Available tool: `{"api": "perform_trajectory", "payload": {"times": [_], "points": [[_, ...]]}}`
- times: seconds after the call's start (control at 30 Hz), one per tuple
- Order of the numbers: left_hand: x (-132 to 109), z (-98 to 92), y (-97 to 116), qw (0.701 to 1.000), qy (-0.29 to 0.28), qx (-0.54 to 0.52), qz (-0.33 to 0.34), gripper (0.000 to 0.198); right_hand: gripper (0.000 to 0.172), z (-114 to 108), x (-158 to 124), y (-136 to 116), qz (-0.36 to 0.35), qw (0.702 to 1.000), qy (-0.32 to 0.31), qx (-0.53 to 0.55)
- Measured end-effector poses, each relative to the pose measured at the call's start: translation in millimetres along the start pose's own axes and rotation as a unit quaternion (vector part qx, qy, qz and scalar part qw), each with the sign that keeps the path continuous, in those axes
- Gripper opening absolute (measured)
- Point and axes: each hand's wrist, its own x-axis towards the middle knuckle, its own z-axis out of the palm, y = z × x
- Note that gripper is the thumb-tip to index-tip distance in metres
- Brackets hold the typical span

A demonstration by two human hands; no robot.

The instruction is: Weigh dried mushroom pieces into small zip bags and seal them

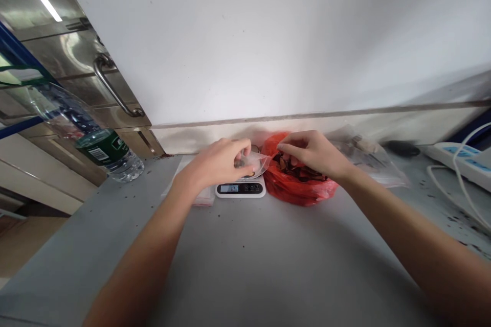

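Note:
My left hand point(226, 161) is closed on a small clear plastic bag point(261, 162), which rests over a white digital scale point(241, 195). The scale's display is lit, with digits too small to read surely. Over a red plastic bag point(291, 194) full of dark brown dried pieces point(307, 172), my right hand point(312, 150) has its thumb and fingertips pinched together. What the pinch holds, if anything, is hidden. The clear bag's open corner points toward my right fingertips.
A large plastic water bottle point(102, 145) stands at the left. Flat clear bags point(205, 198) lie beside the scale, and a filled clear bag point(368, 158) lies behind my right arm. At the right are a white power strip point(460, 161), its cable and dark crumbs. A wall point(249, 51) rises behind.

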Motion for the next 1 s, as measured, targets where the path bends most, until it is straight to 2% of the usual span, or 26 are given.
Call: {"api": "perform_trajectory", "payload": {"times": [0.1,0.23,0.37,0.5,0.63,0.83,1.0], "points": [[-2.0,-4.1,-3.0,0.999,0.006,0.017,-0.047,0.045,0.029,-1.7,1.4,3.6,-0.009,0.999,-0.01,-0.029],[-4.5,-9.5,-14.8,0.99,-0.049,0.01,-0.132,0.062,0.025,-2.2,1.5,4.5,-0.071,0.994,-0.072,-0.045],[-1.5,-2.6,-26.8,0.99,-0.098,-0.022,-0.103,0.065,0.024,0.7,0.1,4.2,-0.163,0.978,-0.124,-0.048],[3.6,6.2,-32.9,0.991,-0.075,-0.082,-0.077,0.068,0.026,0.6,-1.1,4.1,-0.158,0.971,-0.178,-0.014],[6.2,6.2,-37.2,0.992,-0.041,-0.104,-0.059,0.064,0.027,-4.7,-1.6,2.0,-0.153,0.975,-0.16,0.007],[2.9,-6.1,-40.1,0.994,0.021,-0.097,-0.043,0.05,0.027,-6.1,-2.1,0.6,-0.157,0.978,-0.139,-0.008],[-1.1,-14.2,-39.5,0.995,0.036,-0.085,-0.045,0.042,0.026,-5.0,-2.2,1.6,-0.172,0.976,-0.131,-0.01]]}}
